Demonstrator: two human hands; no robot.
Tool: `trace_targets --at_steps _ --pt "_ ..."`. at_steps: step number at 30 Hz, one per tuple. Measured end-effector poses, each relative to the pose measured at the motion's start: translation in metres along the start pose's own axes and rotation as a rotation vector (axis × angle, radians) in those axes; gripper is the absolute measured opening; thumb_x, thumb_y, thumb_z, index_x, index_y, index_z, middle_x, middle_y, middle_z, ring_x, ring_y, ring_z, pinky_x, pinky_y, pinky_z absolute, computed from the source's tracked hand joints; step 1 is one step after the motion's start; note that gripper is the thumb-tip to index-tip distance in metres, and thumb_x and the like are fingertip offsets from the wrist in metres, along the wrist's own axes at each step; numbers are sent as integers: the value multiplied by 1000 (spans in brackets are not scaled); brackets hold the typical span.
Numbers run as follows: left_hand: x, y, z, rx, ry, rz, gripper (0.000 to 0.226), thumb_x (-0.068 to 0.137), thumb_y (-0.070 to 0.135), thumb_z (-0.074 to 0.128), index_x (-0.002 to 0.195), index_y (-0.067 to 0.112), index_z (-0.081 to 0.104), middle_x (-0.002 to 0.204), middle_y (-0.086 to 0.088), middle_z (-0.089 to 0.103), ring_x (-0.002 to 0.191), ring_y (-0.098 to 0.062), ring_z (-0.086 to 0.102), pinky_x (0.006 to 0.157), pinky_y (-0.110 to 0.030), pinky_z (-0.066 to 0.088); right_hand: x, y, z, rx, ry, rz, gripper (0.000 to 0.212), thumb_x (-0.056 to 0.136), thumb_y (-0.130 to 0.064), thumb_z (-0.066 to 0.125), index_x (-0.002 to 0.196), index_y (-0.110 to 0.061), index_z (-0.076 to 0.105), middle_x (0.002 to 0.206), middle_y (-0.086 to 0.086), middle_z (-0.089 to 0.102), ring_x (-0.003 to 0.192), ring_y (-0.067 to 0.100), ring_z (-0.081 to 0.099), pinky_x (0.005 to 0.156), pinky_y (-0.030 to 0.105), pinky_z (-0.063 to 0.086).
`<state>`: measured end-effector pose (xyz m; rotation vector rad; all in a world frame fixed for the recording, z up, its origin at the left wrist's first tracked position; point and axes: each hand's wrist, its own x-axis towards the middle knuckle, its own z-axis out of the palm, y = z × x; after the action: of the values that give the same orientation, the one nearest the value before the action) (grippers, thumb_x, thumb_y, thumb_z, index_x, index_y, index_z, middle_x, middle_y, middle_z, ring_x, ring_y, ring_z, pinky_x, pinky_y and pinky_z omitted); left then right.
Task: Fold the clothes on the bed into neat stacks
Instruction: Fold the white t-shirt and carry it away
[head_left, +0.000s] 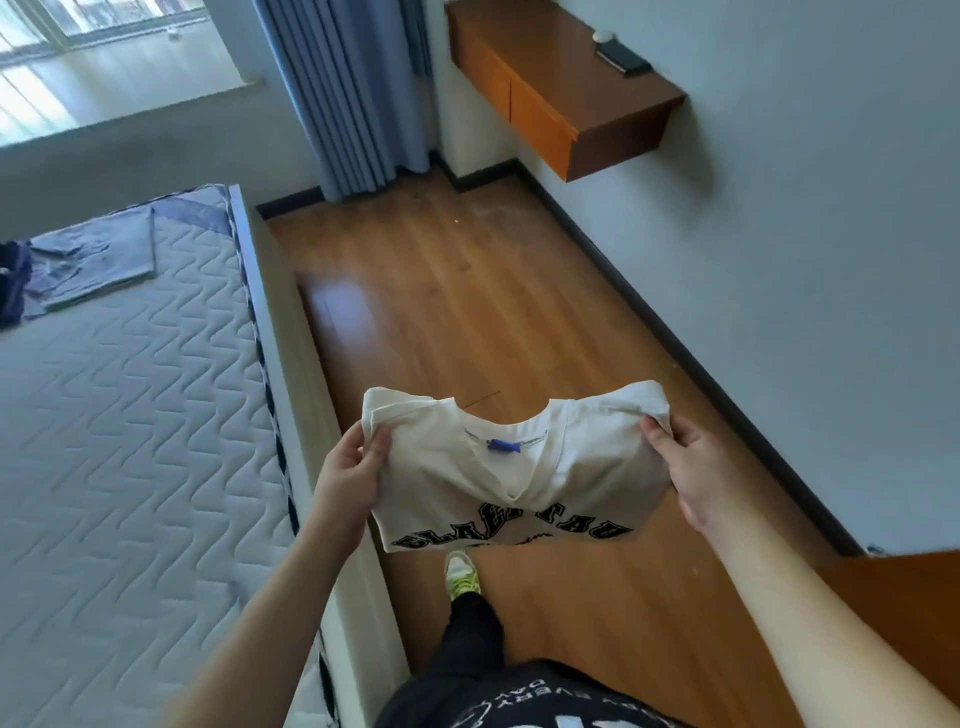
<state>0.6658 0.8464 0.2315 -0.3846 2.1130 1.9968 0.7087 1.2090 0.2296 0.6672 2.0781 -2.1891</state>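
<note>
A cream T-shirt with black lettering and a blue neck label hangs folded in the air over the wooden floor, to the right of the bed. My left hand pinches its left shoulder edge. My right hand pinches its right shoulder edge. On the far part of the quilted mattress lies a folded grey-blue garment, with a dark navy garment beside it at the left frame edge.
The bed's pale side rail runs along the wooden floor. A wall-mounted wooden cabinet hangs at the right with a dark device on top. Blue curtains hang in the far corner. My shoe stands below the shirt.
</note>
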Motion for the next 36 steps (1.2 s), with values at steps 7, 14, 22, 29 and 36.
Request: trace_targets --at_steps 7,14,22,29,36 --pt "90 42 -41 71 -22 46 32 83 57 57 105 37 68 97 1 73 90 -17 68 81 -38 54 99 -47 86 -29 -58 -5 14 91 -33 63 98 -35 76 105 -6 75 99 7 69 74 16 53" --pt "192 90 -49 29 -20 76 21 85 47 59 103 38 67 91 4 74 83 -12 68 78 -40 54 194 -89 152 -41 -83 -57 15 95 -25 62 97 -32 76 102 -3 75 95 9 70 73 17 52" --pt "337 129 -32 -12 75 58 32 81 53 61 106 34 69 88 1 74 77 -11 67 66 -26 53 355 -140 172 -28 -181 -43 32 78 -46 71 106 -33 74 108 -2 74 103 15 69 87 33 50" --pt "431 176 -21 -166 215 -7 26 83 44 65 106 33 72 96 -4 75 84 -16 69 68 -29 55 484 -213 204 -115 -363 -105 27 84 -43 67 109 -32 73 106 -4 75 100 10 70 74 16 53" --pt "495 205 -54 -288 360 -7 26 80 47 72 104 35 73 95 -2 75 81 -14 71 61 -25 55 596 -252 292 -141 -476 -116 14 95 -27 63 104 -29 74 103 -3 75 96 11 71 73 15 53"
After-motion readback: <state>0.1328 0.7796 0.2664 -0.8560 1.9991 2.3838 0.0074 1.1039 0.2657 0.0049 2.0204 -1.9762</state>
